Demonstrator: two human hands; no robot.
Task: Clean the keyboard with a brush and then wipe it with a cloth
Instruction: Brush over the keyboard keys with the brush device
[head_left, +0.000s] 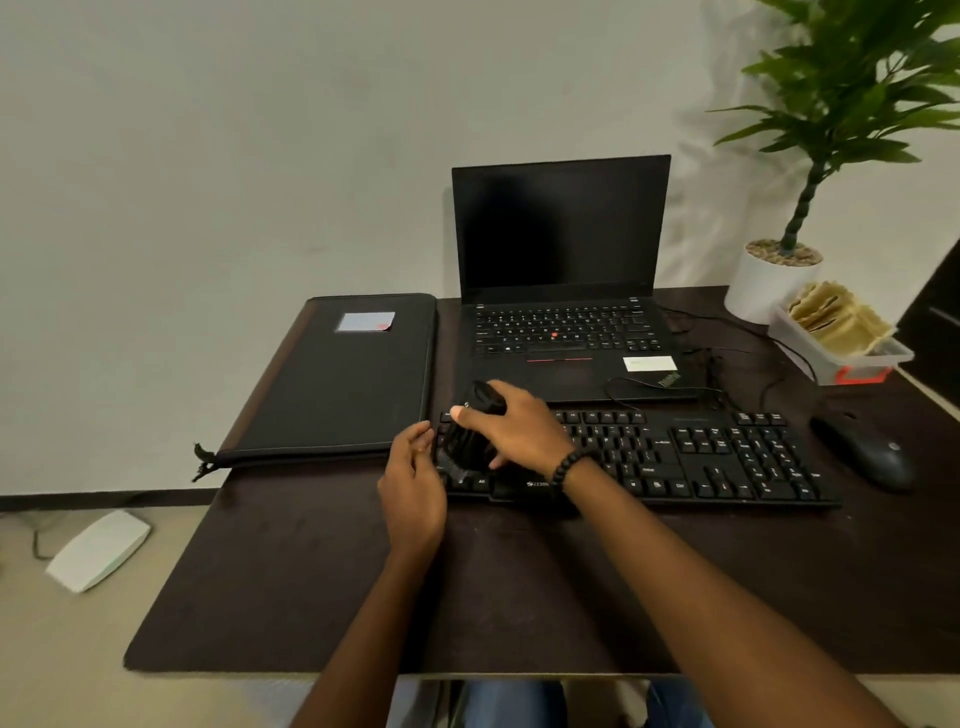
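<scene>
Head cam: right hand (511, 428) grips a black bristle brush (470, 441) on the wide black plastic keyboard's (675, 457) left end; left hand (413, 483), fingers relaxed, touches its edge.

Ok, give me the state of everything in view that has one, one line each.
brush: held by the right hand, bristles down on the keyboard's left end.
right hand: grip closed round the brush.
left hand: at the keyboard's left edge, fingers curled; contact unclear.
keyboard: flat on the desk, cable attached.
laptop: lid open, screen dark.
black case: closed, lying flat.
mouse: untouched, right of the keyboard.
</scene>
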